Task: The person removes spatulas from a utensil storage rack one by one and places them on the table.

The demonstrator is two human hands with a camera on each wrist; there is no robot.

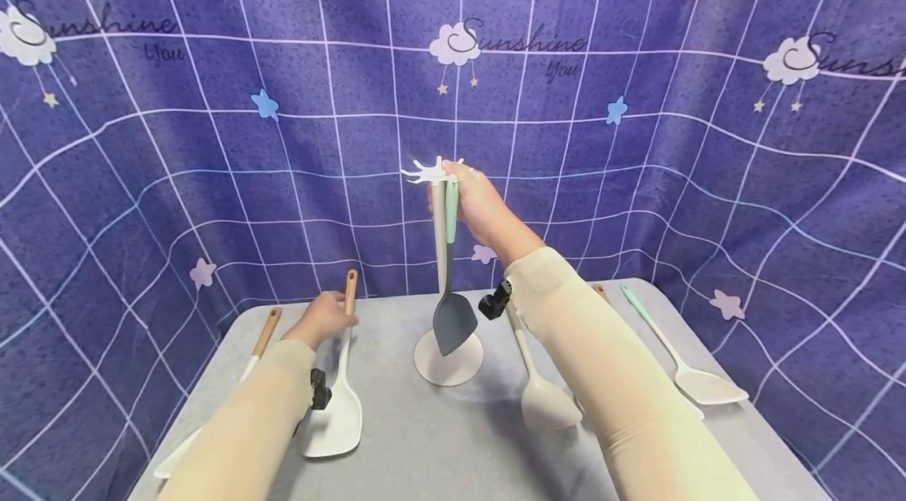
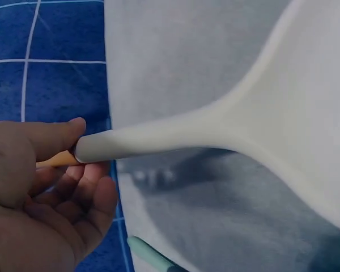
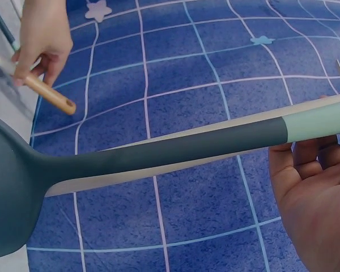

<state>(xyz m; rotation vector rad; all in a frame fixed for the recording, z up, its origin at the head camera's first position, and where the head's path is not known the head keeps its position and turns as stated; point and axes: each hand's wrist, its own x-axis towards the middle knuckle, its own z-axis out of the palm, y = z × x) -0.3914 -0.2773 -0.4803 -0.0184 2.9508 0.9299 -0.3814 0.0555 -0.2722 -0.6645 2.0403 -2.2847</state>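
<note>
In the head view, a dark grey spatula (image 1: 454,324) with a mint handle hangs upright, blade down, in front of a pale utensil rack (image 1: 439,249) with a hooked top. My right hand (image 1: 481,206) grips the mint handle near its upper end, close to the white hooks (image 1: 427,171). The right wrist view shows my fingers (image 3: 280,161) behind that handle; the thumb is hidden there. At the table's back left, my left hand (image 1: 328,318) pinches the wooden handle (image 1: 351,292) of a white spatula (image 2: 306,113), whose blade points toward me.
Another white utensil with a wooden handle (image 1: 265,332) lies at the left, partly under my sleeve. A mint handle (image 2: 150,254) shows near my left hand. To the right lie a beige utensil (image 1: 548,407), a white mint-handled spatula (image 1: 708,385) and a partly hidden wooden handle (image 1: 600,292).
</note>
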